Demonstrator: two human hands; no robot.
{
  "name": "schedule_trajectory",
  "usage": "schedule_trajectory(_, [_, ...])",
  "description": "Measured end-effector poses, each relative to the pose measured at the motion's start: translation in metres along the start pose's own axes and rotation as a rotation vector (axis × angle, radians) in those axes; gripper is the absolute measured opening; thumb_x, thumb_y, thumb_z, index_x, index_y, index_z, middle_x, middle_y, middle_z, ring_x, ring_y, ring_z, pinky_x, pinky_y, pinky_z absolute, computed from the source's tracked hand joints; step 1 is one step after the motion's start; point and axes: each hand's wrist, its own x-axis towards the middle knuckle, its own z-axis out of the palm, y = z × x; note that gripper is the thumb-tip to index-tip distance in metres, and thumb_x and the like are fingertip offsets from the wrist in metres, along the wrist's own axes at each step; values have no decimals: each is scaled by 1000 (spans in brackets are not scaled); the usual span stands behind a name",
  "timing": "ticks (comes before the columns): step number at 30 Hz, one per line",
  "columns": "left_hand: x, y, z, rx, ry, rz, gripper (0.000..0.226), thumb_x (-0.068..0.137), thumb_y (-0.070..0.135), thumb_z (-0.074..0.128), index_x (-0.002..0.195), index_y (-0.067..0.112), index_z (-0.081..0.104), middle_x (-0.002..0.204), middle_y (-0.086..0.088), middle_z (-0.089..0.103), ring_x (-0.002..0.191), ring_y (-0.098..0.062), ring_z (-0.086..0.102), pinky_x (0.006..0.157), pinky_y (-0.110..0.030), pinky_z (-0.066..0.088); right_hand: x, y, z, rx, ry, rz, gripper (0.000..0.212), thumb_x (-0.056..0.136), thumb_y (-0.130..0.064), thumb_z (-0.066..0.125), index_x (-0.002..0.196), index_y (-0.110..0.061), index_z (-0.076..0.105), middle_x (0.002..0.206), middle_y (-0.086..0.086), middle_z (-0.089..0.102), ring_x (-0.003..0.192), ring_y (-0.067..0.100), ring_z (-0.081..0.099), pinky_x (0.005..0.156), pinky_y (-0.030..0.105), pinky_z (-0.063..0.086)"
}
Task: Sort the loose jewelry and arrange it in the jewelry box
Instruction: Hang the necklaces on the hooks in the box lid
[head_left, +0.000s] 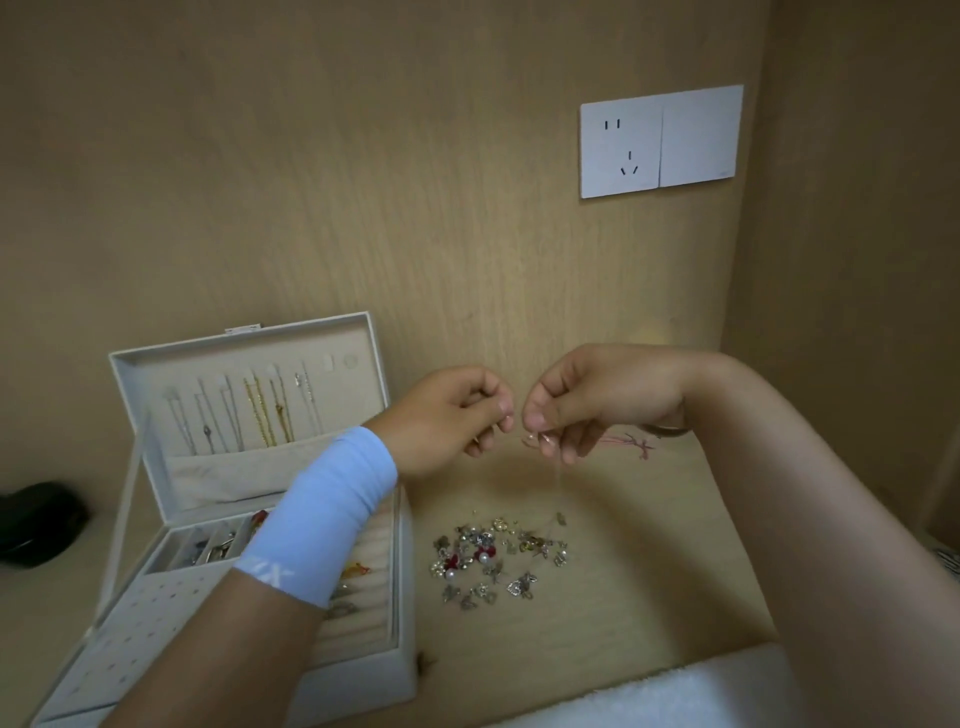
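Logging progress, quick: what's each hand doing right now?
Left hand: pinching one end of a thin chain.
Right hand: pinching the same chain, which hangs to the loose jewelry pile.

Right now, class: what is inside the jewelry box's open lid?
Silver and gold chains hang in the lid, their lower ends hidden in a fabric pocket.

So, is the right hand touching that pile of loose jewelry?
Apart. The head view shows bare desk between the right hand, which pinches a thin chain, and the pile of loose jewelry.
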Motion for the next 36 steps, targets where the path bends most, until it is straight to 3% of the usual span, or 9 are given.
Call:
schedule_trajectory(7, [-50, 6, -55, -115, 129, 78, 16, 98, 4, 53, 104, 14, 64, 71, 9, 65, 63, -8, 56, 62, -22, 51, 3, -53, 38, 162, 146, -242, 11, 98, -16, 61, 91, -11, 69, 75, 3, 68, 61, 16, 59, 63, 29, 52])
schedule_trajectory(11, [-74, 10, -81, -173, 198, 121, 19, 99, 4, 50, 108, 11, 65, 73, 5, 62, 63, -11, 55, 62, -22, 51, 12, -77, 53, 207, 221, -291, 12, 95, -15, 64, 85, -14, 70, 73, 4, 67, 57, 16, 56, 58, 28, 49])
schedule_trajectory(15, [-89, 8, -105, -231, 253, 136, 20, 100, 6, 47, 107, 14, 64, 73, 5, 59, 62, -10, 52, 62, -23, 49, 31, -97, 69, 236, 173, -297, 15, 96, -14, 62, 82, -14, 69, 73, 3, 68, 57, 17, 56, 57, 27, 48])
schedule_trajectory(23, [-104, -18, -147, -295, 224, 77, 21, 101, 9, 45, 107, 15, 64, 71, 5, 56, 59, -11, 49, 59, -22, 47, 76, -124, 100, 258, 108, -273, 12, 93, -17, 64, 84, -14, 71, 81, 8, 73, 59, 17, 59, 64, 31, 46])
schedule_trajectory(27, [-110, -33, -158, -215, 150, -24, 19, 101, 10, 47, 106, 16, 64, 70, 4, 54, 58, -11, 48, 59, -21, 46, 96, -118, 116, 193, 113, -222, 9, 91, -16, 68, 89, -10, 74, 87, 10, 77, 65, 19, 64, 71, 34, 48])
schedule_trajectory(33, [-109, -46, -164, -69, 57, -142, 18, 101, 10, 49, 107, 14, 65, 68, 3, 55, 57, -11, 48, 58, -24, 44, 105, -106, 121, 107, 131, -154, 12, 88, -15, 73, 96, -7, 78, 92, 8, 78, 78, 25, 70, 91, 50, 52])
schedule_trajectory(36, [-109, -51, -166, -15, 66, -194, 18, 101, 11, 50, 110, 14, 65, 68, 4, 55, 56, -11, 48, 58, -23, 46, 107, -103, 121, 98, 145, -155, 11, 89, -15, 73, 95, -7, 78, 93, 7, 78, 78, 25, 71, 89, 46, 53])
